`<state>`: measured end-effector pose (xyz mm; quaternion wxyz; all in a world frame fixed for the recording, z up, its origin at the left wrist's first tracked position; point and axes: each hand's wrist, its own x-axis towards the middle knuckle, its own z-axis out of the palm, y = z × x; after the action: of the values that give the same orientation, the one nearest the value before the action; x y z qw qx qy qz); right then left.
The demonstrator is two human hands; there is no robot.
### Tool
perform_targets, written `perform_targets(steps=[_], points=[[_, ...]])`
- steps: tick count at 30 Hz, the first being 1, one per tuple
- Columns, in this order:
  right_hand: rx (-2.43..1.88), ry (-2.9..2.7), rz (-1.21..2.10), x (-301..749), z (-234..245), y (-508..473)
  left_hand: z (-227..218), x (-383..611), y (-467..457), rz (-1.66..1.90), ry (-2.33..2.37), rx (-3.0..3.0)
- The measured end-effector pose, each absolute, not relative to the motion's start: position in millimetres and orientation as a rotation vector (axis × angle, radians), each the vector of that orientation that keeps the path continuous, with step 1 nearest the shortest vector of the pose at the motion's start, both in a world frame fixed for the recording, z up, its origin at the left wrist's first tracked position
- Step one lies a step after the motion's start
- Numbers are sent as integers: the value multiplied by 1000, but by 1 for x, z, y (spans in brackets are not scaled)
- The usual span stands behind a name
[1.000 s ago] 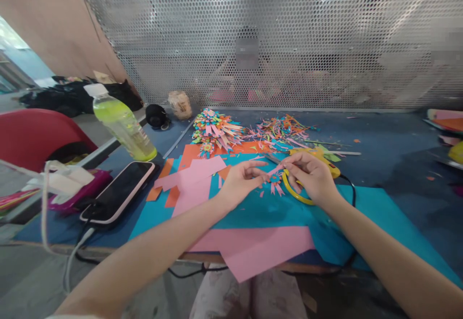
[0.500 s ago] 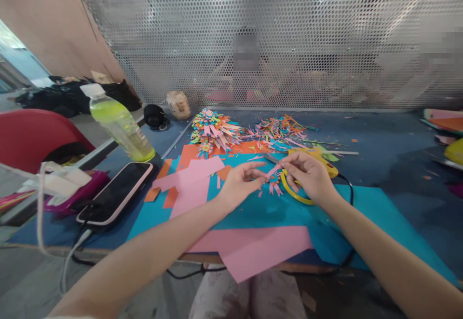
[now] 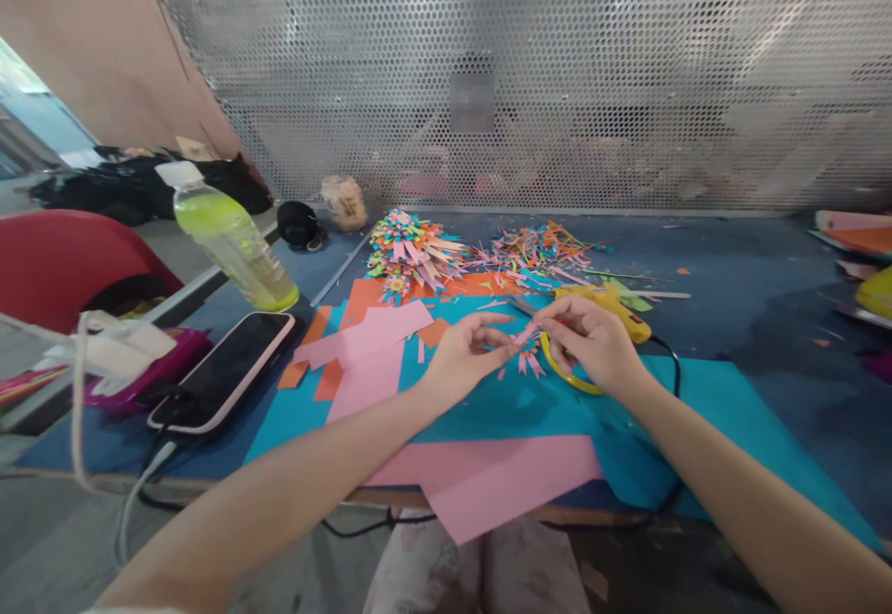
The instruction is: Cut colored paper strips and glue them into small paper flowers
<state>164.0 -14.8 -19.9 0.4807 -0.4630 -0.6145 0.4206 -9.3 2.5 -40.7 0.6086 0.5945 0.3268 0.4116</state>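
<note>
Between the fingertips of both hands is a small pink paper strip point(image 3: 526, 333). My left hand point(image 3: 468, 354) pinches its near end, thumb against fingers. My right hand point(image 3: 591, 340) pinches the far end from the other side. Just below the strip lies a small paper flower point(image 3: 531, 360) with blue and pink petals, partly covered by the fingers. Yellow-handled scissors point(image 3: 568, 374) lie by my right hand, their blades pointing to the far left. Behind that hand rests a yellow glue gun point(image 3: 631, 317) with a black cord. Blue paper point(image 3: 488, 410) is spread beneath everything.
Pink sheets point(image 3: 502, 475) overhang the front edge. Beyond the hands are a cluster of finished paper flowers point(image 3: 411, 252) and a heap of paper scraps point(image 3: 536, 252). At left stand a green drink bottle point(image 3: 233, 242) and a phone point(image 3: 227, 368) on a cable. A perforated metal panel point(image 3: 557, 150) closes the back.
Both hands have shifted only slightly; the right fingertips have moved a little left, closer to the left ones. The pink strip stays between them.
</note>
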Motion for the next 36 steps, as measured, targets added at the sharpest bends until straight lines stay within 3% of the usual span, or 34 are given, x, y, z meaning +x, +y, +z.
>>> perform_targets(steps=[36], points=[[-1081, -1498, 1054, 167, -22, -14, -37, -9, 2, 999, 765, 1300]])
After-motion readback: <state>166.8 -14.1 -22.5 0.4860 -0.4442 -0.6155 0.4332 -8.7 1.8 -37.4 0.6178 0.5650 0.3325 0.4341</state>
